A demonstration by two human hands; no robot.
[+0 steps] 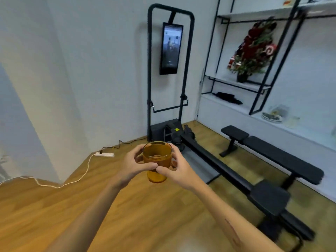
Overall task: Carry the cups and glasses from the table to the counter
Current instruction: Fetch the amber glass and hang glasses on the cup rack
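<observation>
An amber see-through glass [157,160] is held upright in front of me, above the wooden floor. My left hand [133,163] wraps its left side, thumb across the front. My right hand [177,169] grips its right side, fingers behind the rim. On the white counter [309,131] at the far right stand a clear glass [292,121], a stack of plates [272,117] and a clear container [279,109]. No table is in view.
A black rowing machine [227,171] and a black padded bench [272,151] lie on the floor between me and the counter. A tall black frame with a screen [171,49] stands against the wall. A power strip [104,154] and cable lie on the left.
</observation>
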